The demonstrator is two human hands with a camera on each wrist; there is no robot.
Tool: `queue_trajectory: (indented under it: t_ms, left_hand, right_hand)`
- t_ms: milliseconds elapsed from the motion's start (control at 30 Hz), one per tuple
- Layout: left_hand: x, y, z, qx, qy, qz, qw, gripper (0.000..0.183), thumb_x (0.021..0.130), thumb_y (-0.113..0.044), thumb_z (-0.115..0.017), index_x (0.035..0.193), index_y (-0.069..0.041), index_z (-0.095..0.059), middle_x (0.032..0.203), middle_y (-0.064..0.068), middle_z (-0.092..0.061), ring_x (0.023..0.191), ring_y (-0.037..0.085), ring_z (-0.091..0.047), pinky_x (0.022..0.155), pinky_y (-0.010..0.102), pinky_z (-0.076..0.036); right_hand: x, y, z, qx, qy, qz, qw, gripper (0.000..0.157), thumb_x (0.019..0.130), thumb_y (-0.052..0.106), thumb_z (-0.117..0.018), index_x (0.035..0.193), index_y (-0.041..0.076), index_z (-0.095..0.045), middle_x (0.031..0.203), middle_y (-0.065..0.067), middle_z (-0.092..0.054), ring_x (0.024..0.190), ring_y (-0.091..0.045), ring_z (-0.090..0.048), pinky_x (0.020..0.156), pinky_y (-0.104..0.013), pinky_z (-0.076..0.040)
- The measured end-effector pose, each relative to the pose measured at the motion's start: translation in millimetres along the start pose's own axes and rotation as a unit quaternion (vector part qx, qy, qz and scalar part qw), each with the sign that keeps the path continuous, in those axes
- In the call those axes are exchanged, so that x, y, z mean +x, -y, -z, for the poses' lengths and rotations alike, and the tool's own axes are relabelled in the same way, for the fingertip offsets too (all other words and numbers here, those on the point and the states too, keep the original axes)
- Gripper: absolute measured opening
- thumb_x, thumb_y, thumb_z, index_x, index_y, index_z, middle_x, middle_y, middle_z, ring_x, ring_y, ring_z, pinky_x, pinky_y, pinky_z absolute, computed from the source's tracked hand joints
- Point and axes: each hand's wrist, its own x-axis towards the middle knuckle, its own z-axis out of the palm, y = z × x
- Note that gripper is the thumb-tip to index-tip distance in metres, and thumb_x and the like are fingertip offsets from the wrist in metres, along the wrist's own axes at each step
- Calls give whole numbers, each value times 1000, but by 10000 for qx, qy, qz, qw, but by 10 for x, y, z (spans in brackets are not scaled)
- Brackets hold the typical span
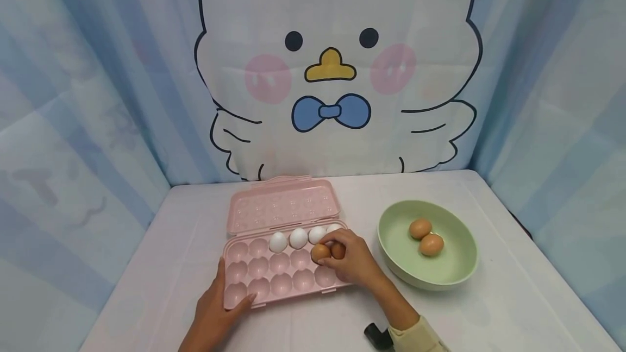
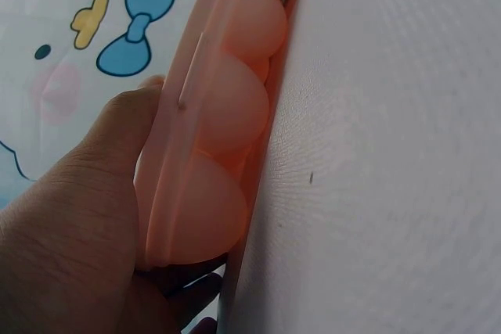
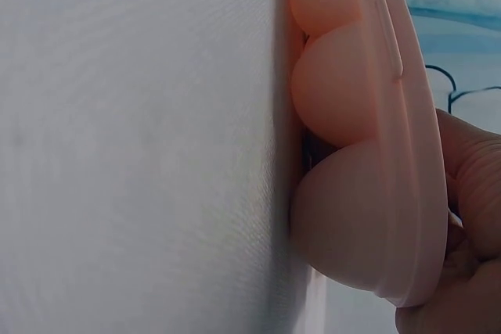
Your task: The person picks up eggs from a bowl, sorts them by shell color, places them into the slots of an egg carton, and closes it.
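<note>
Brown egg (image 1: 320, 253): smooth, rounded, orange-brown, faint shine. Clock positions are mine off the head feed, 12 at the far side. It sits in or just above the middle row of the pink egg tray (image 1: 269, 286), towards the 3 o'clock end; from my station I cannot tell whether it touches the cup. Right grip (image 1: 354, 259) pinches it between thumb and fingertips. Left grip (image 1: 215, 306) is clasped on the tray's 8 o'clock corner, thumb over the near rim. Tray rests on the tabletop (image 1: 513, 281), three rows of round cups, lid (image 1: 283, 208) laid open towards 12. Four white eggs (image 1: 298, 238) stand in the far row. Green bowl (image 1: 457, 265) at the tray's 3 o'clock holds two more eggs.

Obscured: a second brown egg, right of the pinched one, is partly covered by fingers, as is the rightmost white egg. My right wrist feed has the tray's side blocking the eggs; the hand is cut off at 4 o'clock. Black object (image 1: 379, 337) by the sleeve (image 1: 418, 335): unidentified.
</note>
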Motion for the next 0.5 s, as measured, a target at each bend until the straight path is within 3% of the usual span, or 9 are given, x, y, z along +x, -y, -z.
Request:
queue_trajectory:
  t_ms: [133,267,400,500]
  left_hand:
    - [-11,12,-14,-71,41,75,9999,119,91,-59,-72,164,-1,1,164,32,-20,145,53,-29,113,65,-29]
    - [-21,34,-21,-102,152,183,9997,120,91,-60,-72,165,-3,3,165,31,-19,145,53,-28,113,66,-29]
    - [-17,32,-10,-73,241,212,9995,121,91,-61,-71,165,-3,6,165,31,-19,146,53,-28,113,66,-28]
    - [-3,10,1,-100,265,204,9994,121,91,-62,-71,165,-4,6,165,30,-19,147,52,-27,114,65,-27]
  right_hand:
    - [-6,2,13,0,84,-1,10000,41,72,8,-95,109,13,-76,109,4,-71,103,-19,-64,89,-35,-52]
    - [-30,63,105,-123,-46,250,9996,43,73,10,-96,111,13,-76,113,4,-72,108,-19,-65,95,-36,-52]
    - [-52,251,409,-165,-88,206,9996,42,76,12,-95,113,14,-77,116,8,-72,116,-18,-65,103,-42,-49]
    - [-95,359,764,-245,37,-126,9996,40,79,10,-92,115,14,-77,117,7,-72,117,-21,-65,103,-47,-49]
